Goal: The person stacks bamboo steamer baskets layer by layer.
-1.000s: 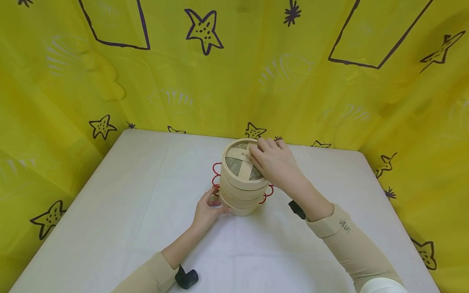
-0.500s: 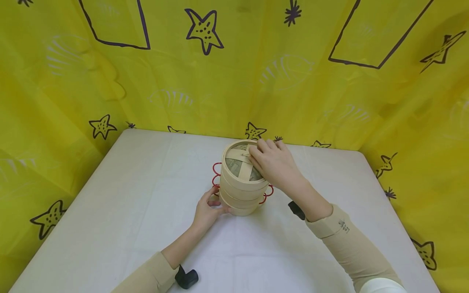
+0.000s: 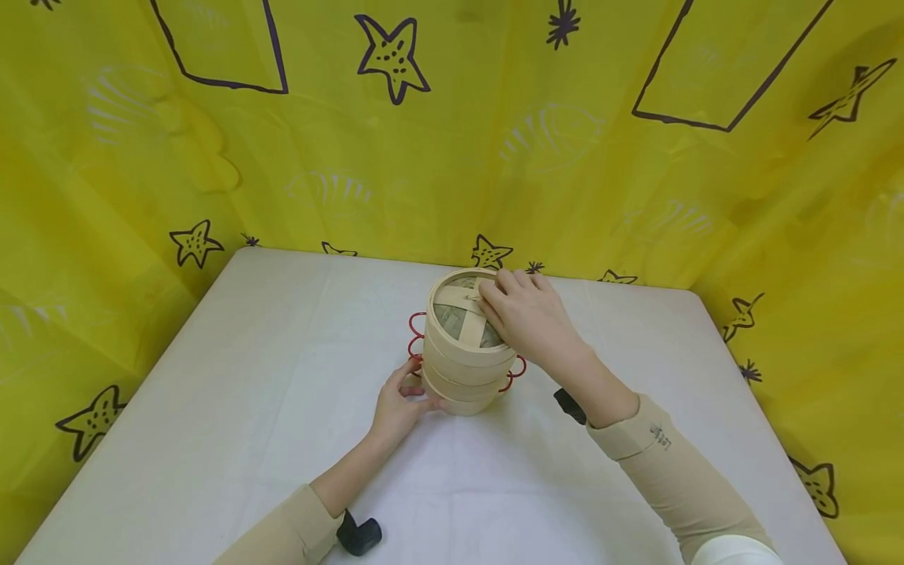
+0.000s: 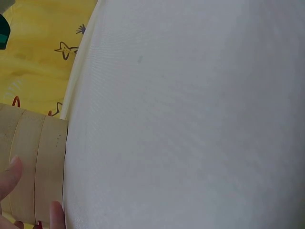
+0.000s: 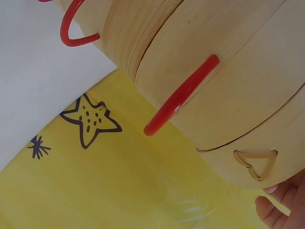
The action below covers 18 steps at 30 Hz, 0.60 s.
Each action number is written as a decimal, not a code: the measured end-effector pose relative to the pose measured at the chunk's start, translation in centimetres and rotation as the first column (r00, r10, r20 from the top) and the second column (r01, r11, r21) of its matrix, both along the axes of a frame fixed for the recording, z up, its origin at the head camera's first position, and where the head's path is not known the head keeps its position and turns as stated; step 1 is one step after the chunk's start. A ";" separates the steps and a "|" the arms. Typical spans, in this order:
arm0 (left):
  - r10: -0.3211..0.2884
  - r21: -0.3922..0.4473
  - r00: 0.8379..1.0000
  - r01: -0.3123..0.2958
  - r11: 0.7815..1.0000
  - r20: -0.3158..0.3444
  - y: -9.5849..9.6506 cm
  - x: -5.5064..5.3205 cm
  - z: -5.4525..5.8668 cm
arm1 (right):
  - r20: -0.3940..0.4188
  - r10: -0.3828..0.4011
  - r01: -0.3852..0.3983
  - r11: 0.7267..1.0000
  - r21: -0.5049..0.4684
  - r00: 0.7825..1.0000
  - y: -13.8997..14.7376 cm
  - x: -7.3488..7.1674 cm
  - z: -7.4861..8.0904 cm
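A stacked bamboo steamer (image 3: pixel 462 392) with several tiers stands upright on the table, red loop handles (image 3: pixel 417 323) sticking out at both sides. Its woven lid (image 3: pixel 450 320), crossed by two pale bamboo strips, sits on top. My left hand (image 3: pixel 397 404) holds the lower tiers from the left, thumb at the front and fingers by the red loops. Over the right part of the lid, my right hand (image 3: pixel 533 318) grips it with bent fingers; the palm hides that edge. In the right wrist view, fingertips (image 5: pixel 271 210) meet the lid's rim beside a stitched triangle.
White cloth covers the table (image 3: pixel 282 377) around the steamer. Behind and at both sides hangs a yellow curtain (image 3: pixel 452 173) with star drawings. Black wrist pieces (image 3: pixel 360 537) show by the sleeves.
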<state>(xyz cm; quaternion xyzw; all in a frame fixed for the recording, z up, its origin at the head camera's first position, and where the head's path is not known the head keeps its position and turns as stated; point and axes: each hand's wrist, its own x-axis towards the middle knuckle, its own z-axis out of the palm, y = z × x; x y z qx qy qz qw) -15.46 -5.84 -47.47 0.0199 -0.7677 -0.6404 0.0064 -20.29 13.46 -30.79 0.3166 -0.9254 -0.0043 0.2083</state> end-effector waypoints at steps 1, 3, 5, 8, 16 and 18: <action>0.001 -0.002 1.000 -0.001 1.000 0.000 0.0 0.0 0.0 | 0.003 0.001 -0.001 1.000 -0.001 1.000 0.0 0.0 0.0; 0.003 -0.004 1.000 -0.003 1.000 0.002 -0.1 0.0 0.0 | 0.010 0.002 -0.002 1.000 -0.005 1.000 0.0 0.1 0.0; 0.003 -0.003 1.000 -0.003 1.000 0.006 -0.1 -0.1 0.0 | 0.009 0.004 -0.004 1.000 -0.006 1.000 0.0 0.1 0.0; 0.002 -0.005 1.000 -0.002 1.000 0.009 -0.1 0.0 0.0 | 0.005 0.007 -0.007 1.000 -0.003 1.000 0.1 0.1 0.0; 0.000 -0.019 1.000 0.000 1.000 0.005 -0.1 0.0 0.1 | 0.012 0.011 -0.011 1.000 -0.004 1.000 0.3 0.2 0.2; -0.003 -0.019 1.000 0.003 1.000 0.006 -0.1 0.0 0.0 | 0.013 0.013 -0.012 1.000 -0.008 1.000 0.5 0.2 0.3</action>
